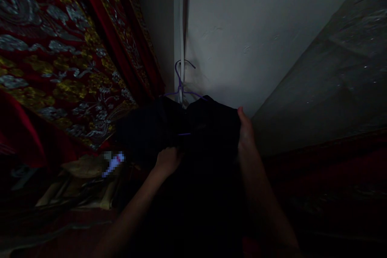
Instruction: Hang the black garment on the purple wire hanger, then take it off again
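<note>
A dark shirt-like garment [208, 129] with a collar hangs on a purple wire hanger [180, 84] in front of the wall. My left hand [167, 160] is closed on the front of the garment, below the neck opening. At the garment's right shoulder, my right hand [246, 131] grips the edge, its thumb pointing up. Most of the right hand's fingers are hidden behind the cloth. The picture is very dark, so the lower part of the garment blends into shadow.
Red cloth [69, 48] with gold and silver embroidery hangs on the left. A pale vertical strip [182, 20] runs down the wall behind the hanger. Shiny plastic-like sheeting [326, 64] covers the right side. Folded brownish items [81, 181] lie at lower left.
</note>
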{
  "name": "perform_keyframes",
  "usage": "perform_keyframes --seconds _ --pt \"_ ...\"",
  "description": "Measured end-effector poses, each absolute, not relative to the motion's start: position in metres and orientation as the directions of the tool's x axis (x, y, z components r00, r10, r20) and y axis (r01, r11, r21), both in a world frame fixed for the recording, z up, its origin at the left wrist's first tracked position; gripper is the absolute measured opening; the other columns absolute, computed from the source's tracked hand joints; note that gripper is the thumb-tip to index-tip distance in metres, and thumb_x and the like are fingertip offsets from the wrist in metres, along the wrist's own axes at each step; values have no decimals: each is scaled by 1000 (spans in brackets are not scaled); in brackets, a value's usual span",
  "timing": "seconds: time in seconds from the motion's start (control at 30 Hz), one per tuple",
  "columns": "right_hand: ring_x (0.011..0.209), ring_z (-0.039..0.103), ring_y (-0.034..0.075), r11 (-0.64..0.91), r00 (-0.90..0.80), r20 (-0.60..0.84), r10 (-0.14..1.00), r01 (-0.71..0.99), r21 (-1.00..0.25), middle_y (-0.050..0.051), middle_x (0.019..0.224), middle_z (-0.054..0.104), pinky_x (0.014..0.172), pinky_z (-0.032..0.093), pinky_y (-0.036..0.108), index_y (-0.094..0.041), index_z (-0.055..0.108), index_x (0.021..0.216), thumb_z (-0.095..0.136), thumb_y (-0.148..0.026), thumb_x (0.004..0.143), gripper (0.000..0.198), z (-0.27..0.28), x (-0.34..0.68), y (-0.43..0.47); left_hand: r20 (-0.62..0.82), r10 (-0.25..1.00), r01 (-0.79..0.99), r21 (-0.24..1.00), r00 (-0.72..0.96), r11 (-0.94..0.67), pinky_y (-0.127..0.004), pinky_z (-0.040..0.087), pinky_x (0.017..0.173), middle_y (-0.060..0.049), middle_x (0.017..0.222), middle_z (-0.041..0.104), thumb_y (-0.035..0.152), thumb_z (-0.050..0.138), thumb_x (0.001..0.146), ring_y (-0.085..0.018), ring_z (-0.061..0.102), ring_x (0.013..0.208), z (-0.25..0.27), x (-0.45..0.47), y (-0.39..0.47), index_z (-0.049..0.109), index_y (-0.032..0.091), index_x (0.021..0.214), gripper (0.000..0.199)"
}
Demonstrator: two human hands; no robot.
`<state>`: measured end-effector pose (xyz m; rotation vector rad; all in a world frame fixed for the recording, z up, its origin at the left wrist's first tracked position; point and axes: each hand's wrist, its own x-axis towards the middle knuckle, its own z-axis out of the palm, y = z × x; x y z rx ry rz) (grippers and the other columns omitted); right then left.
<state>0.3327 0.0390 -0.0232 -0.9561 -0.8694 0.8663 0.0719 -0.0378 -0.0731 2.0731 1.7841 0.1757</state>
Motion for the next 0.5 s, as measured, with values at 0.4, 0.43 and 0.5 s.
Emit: perform_keyframes --seconds 0.4,0.43,0.5 --pt "112 59 24 398 552 562 616 398 -827 9 114 64 103 44 43 -20 63 109 69 -37 82 33 -97 311 -8 -10 968 692 701 251 -172 -27 45 66 -5 85 73 27 56 95 -20 70 76 -115 64 -66 66 18 98 14" --pt "102 62 23 364 510 509 693 363 -858 7 104 66 96 48 41 -20 64 102 67 -37 84 25 -108 299 -22 13 972 660 732 234 -169 -27 46 68 -5 87 73 27 56 95 -20 70 77 -119 64 -68 66 19 99 14" --pt "86 65 22 259 323 325 889 230 -938 5 87 68 81 53 36 -20 65 87 62 -40 87 20 -133 275 -47 54 977 608 775 207 -172 -27 47 72 -5 89 74 29 55 96 -20 70 79 -127 64 -71 66 19 101 16"
